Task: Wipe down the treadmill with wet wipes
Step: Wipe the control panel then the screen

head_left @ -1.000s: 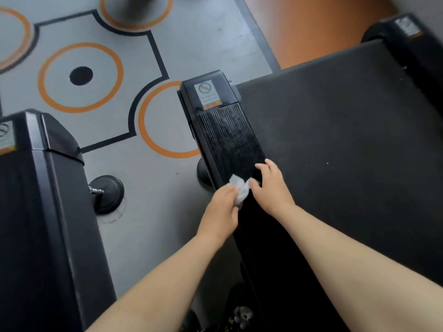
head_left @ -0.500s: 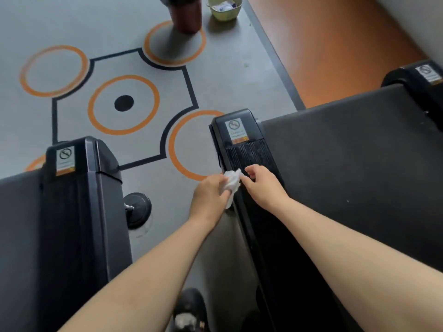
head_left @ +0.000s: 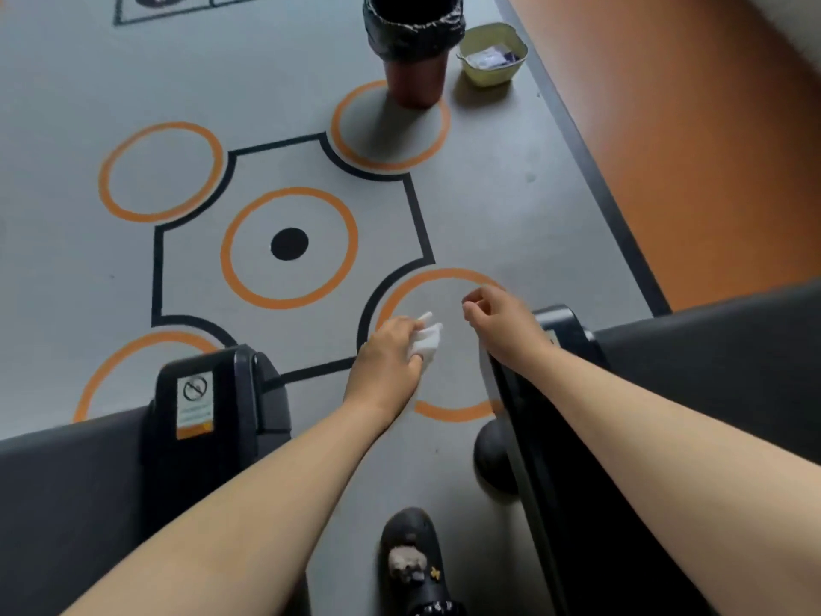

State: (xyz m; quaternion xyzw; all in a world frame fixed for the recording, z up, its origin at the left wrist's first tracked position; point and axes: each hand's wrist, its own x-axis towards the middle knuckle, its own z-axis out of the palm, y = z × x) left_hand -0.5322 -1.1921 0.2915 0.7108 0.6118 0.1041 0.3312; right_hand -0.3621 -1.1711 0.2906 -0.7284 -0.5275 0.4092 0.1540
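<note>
My left hand (head_left: 391, 357) grips a crumpled white wet wipe (head_left: 427, 337) in the air over the grey floor, left of the treadmill. The black treadmill (head_left: 711, 393) fills the right side; its side rail (head_left: 555, 460) runs toward me and its rear end cap (head_left: 562, 324) sits just behind my right hand. My right hand (head_left: 502, 324) hovers above that end cap with fingers loosely curled, holding nothing, a short gap away from the wipe.
A second treadmill (head_left: 209, 420) stands at the lower left. A bin with a black liner (head_left: 413, 42) and a small yellow-green tub (head_left: 493, 55) sit on the floor ahead. My black shoe (head_left: 413, 562) is between the two machines. Orange flooring lies at the upper right.
Both hands lifted off the treadmill rail and moved forward past its end. My right hand let go of the wipe, which now stays in my left hand. The view tilted toward the bin.
</note>
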